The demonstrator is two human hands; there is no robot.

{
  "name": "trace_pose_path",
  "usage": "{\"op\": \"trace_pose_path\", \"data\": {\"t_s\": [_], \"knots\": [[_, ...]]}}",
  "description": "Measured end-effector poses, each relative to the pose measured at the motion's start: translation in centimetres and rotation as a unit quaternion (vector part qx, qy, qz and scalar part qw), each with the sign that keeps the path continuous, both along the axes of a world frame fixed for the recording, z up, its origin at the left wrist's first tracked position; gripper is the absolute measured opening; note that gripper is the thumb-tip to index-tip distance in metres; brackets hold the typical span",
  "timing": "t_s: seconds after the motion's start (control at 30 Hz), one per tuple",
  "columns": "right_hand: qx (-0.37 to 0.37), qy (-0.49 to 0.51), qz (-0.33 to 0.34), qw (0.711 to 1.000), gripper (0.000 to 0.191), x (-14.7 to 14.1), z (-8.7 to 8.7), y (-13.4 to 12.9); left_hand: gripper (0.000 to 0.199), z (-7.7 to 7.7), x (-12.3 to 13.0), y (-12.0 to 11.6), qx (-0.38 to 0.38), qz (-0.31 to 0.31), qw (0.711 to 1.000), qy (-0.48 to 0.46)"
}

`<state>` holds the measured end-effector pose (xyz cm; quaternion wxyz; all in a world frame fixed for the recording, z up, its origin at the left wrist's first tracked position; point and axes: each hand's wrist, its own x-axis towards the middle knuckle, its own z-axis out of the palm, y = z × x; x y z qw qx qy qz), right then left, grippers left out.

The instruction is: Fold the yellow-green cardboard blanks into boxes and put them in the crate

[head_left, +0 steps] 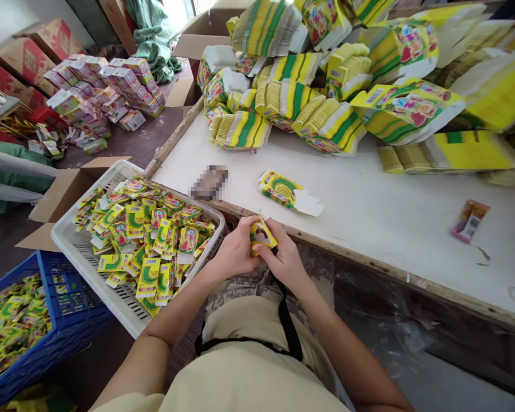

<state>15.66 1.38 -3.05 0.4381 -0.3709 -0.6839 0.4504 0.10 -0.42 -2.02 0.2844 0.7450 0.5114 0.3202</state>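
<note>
Both my hands meet in front of my body, just off the table's near edge, around one small yellow box. My left hand grips it from the left, with the fingers curled. From the right, my right hand closes on the same box, its thumb lying across the lower part. Much of the box is hidden by my fingers. Beyond them, on the white tabletop, lies another yellow-green carton with its white end flaps open towards the right.
A white basket of small yellow boxes stands at my left, above a blue crate. Bundles of flat cartons line the table's back. A small wrapped packet lies right. Pink boxes are stacked on the floor.
</note>
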Motion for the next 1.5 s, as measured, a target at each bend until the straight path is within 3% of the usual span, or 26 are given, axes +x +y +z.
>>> {"op": "trace_pose_path", "data": {"t_s": [0.2, 0.37, 0.73, 0.87, 1.03, 1.2, 1.4, 1.5], "knots": [[0.094, -0.053, 0.029, 0.994, 0.05, 0.0, -0.7, 0.0, 0.067, -1.5, -0.3, 0.3, 0.016, -0.003, 0.999, 0.044], [0.114, -0.062, 0.032, 0.991, 0.053, 0.1, -0.9, 0.1, 0.062, -2.0, -0.3, 0.3, 0.017, -0.005, 0.998, 0.065], [0.114, -0.068, 0.025, 0.991, 0.045, 0.2, -0.8, 0.1, 0.063, -1.3, -0.7, 0.4, 0.017, -0.027, 0.999, 0.008], [0.11, -0.071, 0.016, 0.991, 0.042, 0.3, -0.9, 0.2, 0.073, -1.0, -0.5, 0.3, -0.007, -0.008, 0.999, -0.035], [0.106, -0.075, 0.017, 0.991, 0.04, 0.5, -0.4, 0.3, 0.074, 0.1, -0.5, 0.4, -0.037, -0.001, 0.995, -0.093], [0.104, -0.084, 0.02, 0.991, 0.035, 0.5, -0.2, 0.2, 0.072, 1.1, -0.6, 0.5, -0.046, 0.002, 0.995, -0.083], [0.112, -0.082, 0.004, 0.99, 0.049, 0.1, -0.5, -0.2, 0.072, 1.0, -0.6, 0.4, -0.068, 0.011, 0.994, -0.084], [0.105, -0.083, 0.007, 0.991, 0.046, 0.1, -0.6, -0.2, 0.072, 0.7, -0.6, 0.4, -0.07, 0.006, 0.993, -0.097]]}}
